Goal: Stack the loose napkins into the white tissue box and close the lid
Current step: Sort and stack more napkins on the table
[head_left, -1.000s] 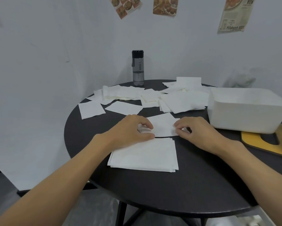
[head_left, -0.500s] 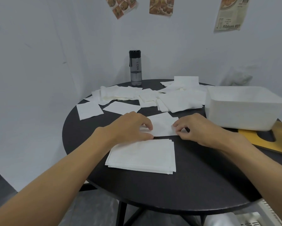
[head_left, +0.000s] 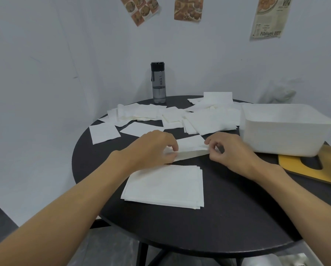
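Note:
A single white napkin [head_left: 191,148] is lifted a little off the black round table [head_left: 228,223]. My left hand [head_left: 155,148] pinches its left edge and my right hand [head_left: 228,150] pinches its right edge. Just in front of it lies a neat stack of napkins [head_left: 164,187]. Several loose napkins [head_left: 208,120] are scattered across the far half of the table. The open white tissue box [head_left: 283,139] stands at the right. Its wooden lid [head_left: 314,169] with a slot lies beside it, partly under the box.
A dark water bottle [head_left: 158,83] stands at the table's far edge near the white wall. Two more single napkins [head_left: 104,132] lie at the far left. The table's near edge drops to the floor.
Both hands have raised the napkin's near side off the table; before it lay flat under my fingertips. The view shifted slightly.

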